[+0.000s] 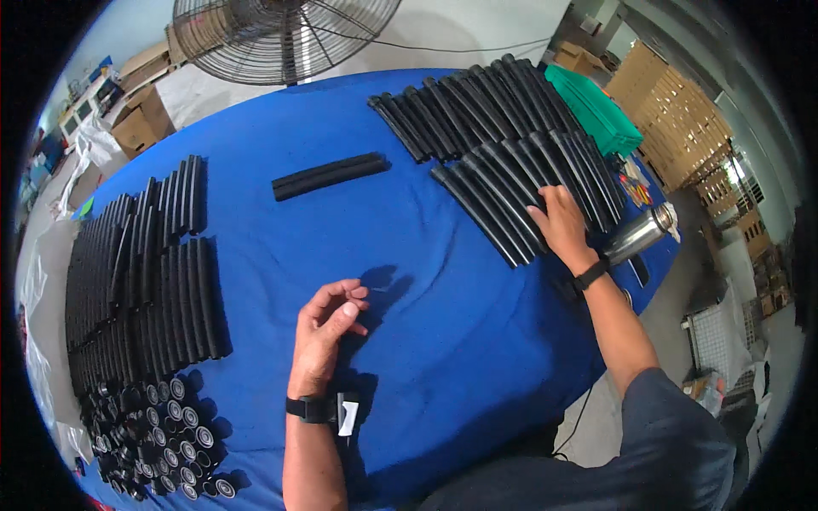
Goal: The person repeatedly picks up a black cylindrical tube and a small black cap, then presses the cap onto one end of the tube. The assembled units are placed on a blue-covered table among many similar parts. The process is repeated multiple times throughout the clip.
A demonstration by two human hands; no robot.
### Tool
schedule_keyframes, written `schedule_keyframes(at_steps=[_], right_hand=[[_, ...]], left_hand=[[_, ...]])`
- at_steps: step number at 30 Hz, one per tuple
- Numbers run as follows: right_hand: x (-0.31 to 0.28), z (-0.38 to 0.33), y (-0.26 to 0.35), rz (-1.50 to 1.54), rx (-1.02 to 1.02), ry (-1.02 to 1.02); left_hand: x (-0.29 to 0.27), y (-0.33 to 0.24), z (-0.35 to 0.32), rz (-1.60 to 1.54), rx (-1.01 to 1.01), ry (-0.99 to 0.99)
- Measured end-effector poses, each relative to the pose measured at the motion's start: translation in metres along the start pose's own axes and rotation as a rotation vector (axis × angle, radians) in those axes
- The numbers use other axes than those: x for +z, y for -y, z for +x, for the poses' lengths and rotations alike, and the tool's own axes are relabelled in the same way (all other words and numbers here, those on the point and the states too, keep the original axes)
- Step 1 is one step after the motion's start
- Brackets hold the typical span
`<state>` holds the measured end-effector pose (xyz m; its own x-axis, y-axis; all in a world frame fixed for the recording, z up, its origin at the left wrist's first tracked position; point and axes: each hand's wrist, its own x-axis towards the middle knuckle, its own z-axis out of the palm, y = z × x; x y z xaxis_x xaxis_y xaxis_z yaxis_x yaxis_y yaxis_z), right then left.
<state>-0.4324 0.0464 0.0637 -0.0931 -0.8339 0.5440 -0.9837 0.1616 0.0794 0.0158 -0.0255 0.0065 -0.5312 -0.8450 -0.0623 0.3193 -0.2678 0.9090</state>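
Note:
My left hand (328, 328) hovers above the blue cloth near the middle, its fingers loosely bent and apart, with nothing in them. Farther right, my right hand (562, 226) lies over the near row of glossy black tubes (486, 204), thumb spread from the fingers; the fingertips are at the tubes, and no tube is lifted. Another row of black tubes with wider ends (460, 106) lies behind it. Two matte black tubes (330, 176) lie side by side at the table's far middle.
Many matte black tubes (192, 289) are stacked at the left, with black round caps (170, 434) heaped nearer. A green bin (592, 111) stands at the back right. A steel bottle (635, 237) lies beside my right wrist. A large fan (285, 38) stands beyond the blue-covered table (409, 341).

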Motion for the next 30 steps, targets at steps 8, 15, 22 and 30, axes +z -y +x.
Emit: schedule_keyframes(at_steps=[8, 15, 22, 30], right_hand=[[-0.007, 0.048, 0.106, 0.352, -0.238, 0.042], [0.092, 0.111, 0.223, 0.299, -0.529, 0.116], [0.12, 0.129, 0.246, 0.184, -0.511, 0.207], [0.095, 0.099, 0.236, 0.403, -0.54, 0.148]], left_hand=[[-0.002, -0.005, -0.002, -0.003, -0.038, -0.014], [-0.003, -0.004, -0.001, -0.034, -0.055, 0.002], [-0.004, -0.002, 0.003, -0.046, -0.062, 0.021], [-0.008, -0.002, 0.003, -0.029, -0.03, -0.03]])
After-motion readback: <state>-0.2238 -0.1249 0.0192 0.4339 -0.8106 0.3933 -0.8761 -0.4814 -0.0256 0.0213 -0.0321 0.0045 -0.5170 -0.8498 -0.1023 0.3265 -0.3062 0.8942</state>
